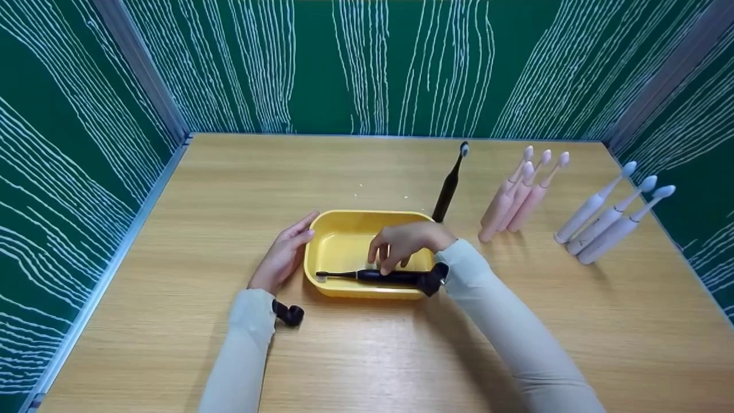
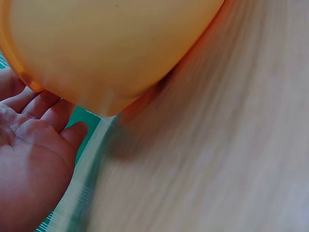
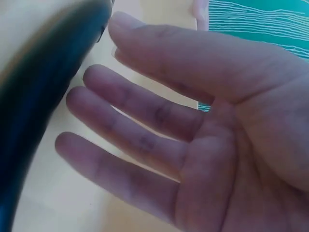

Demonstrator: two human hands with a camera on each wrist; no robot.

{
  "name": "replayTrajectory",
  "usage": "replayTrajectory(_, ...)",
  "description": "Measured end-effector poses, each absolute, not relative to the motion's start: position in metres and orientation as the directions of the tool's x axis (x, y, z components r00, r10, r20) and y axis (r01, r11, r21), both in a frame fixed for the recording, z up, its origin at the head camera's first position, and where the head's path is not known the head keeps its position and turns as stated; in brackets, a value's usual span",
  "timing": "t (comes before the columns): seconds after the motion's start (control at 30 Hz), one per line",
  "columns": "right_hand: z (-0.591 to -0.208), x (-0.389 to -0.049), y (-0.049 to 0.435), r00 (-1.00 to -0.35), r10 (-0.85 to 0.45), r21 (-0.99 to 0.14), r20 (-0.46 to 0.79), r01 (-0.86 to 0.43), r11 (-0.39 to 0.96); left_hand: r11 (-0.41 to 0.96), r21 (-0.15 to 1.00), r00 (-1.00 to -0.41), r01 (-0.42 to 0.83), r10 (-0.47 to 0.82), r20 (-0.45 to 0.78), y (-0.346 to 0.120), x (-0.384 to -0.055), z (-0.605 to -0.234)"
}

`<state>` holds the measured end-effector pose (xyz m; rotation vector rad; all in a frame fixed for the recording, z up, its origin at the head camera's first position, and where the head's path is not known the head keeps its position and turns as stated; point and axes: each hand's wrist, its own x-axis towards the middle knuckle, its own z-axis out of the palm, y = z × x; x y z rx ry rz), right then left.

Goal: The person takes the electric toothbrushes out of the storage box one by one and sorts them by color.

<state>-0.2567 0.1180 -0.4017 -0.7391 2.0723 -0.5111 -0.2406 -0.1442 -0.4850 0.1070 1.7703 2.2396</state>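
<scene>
A yellow plastic basin (image 1: 367,291) stands on the table. Along its near inner side lies a black electric toothbrush (image 1: 373,276), its head toward the left. Over the basin is my right hand (image 1: 404,244), thumb tip at the toothbrush handle. In the right wrist view its other fingers (image 3: 116,174) are extended and apart from the dark handle (image 3: 43,96). My left hand (image 1: 282,255) rests with loosely straight fingers against the basin's left end. The left wrist view shows those fingers beside the outer wall (image 2: 106,58), fingertips partly hidden.
Behind the basin's right corner another black electric toothbrush (image 1: 447,192) stands upright. Several pink electric toothbrushes (image 1: 510,206) stand in a cluster to its right. Farther right are three pale ones (image 1: 602,229) in a row. Green white-lined panels (image 1: 315,69) border the table.
</scene>
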Motion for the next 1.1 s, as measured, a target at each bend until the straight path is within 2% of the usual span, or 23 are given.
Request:
replayTrajectory(0.47, -0.404, -0.257, 0.110, -0.398, -0.597, -0.516, -0.696, -0.301, 0.802, -0.204, 0.968, -0.953, -0.148, 0.291, -0.084, -0.145, -0.239, -0.485)
replayTrajectory(0.63, -0.405, -0.257, 0.109, -0.395, -0.580, -0.502, -0.713, -0.289, 0.815, -0.212, 0.967, -0.952, -0.141, 0.298, -0.073, -0.145, -0.239, -0.486)
replayTrajectory(1.1, -0.407, -0.258, 0.104, -0.404, -0.546, -0.418, -0.734, -0.365, 0.832, -0.193, 0.971, -0.954, -0.143, 0.288, -0.083, -0.146, -0.239, -0.486)
